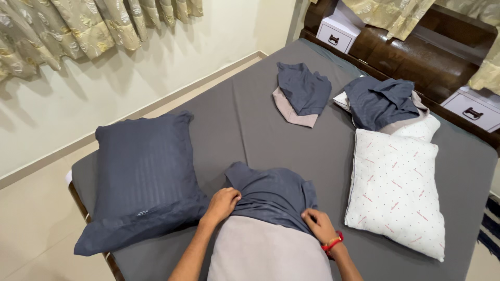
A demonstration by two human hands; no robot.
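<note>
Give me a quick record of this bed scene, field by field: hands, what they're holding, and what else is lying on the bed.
left hand: grips the edge of the dark grey cover
right hand: grips the same cover's other side; red wristband
cover state: partly pulled over a beige pillow
covered pillow: lies left of the hands
white pillow: bare, on the right
spare covers: two heaps farther up the bed
</note>
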